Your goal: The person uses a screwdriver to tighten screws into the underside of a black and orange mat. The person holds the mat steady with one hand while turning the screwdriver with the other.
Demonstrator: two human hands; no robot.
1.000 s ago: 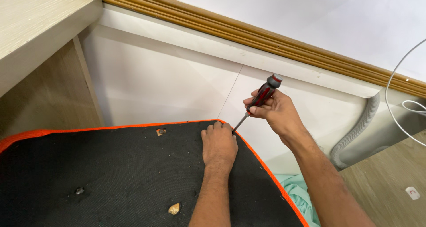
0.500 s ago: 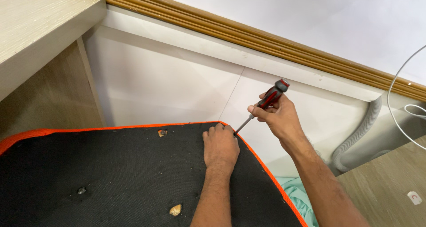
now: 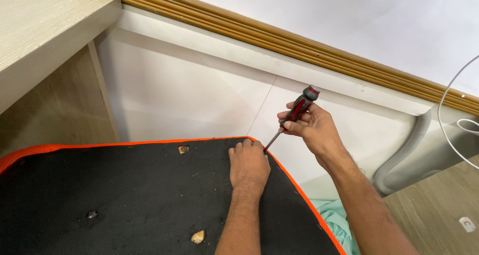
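Note:
A black fabric-covered panel (image 3: 124, 195) with an orange edge fills the lower left. My left hand (image 3: 248, 165) rests flat on it near its far right corner, fingers curled at the edge. My right hand (image 3: 312, 127) grips a screwdriver (image 3: 298, 109) with a red and black handle. Its thin shaft slants down to the panel's corner, right beside my left fingertips. The tip itself is hidden by those fingers.
A white floor (image 3: 199, 95) lies beyond the panel, bordered by a wooden skirting strip (image 3: 299, 43). A light wooden furniture piece (image 3: 45, 50) stands at the left. A grey corrugated hose (image 3: 404, 155) and a white cable (image 3: 449, 105) are at the right. Teal cloth (image 3: 334, 220) peeks out below the panel.
My right hand and the screwdriver shifted slightly to the right, the handle tilting a bit more. The left hand stayed on the panel corner.

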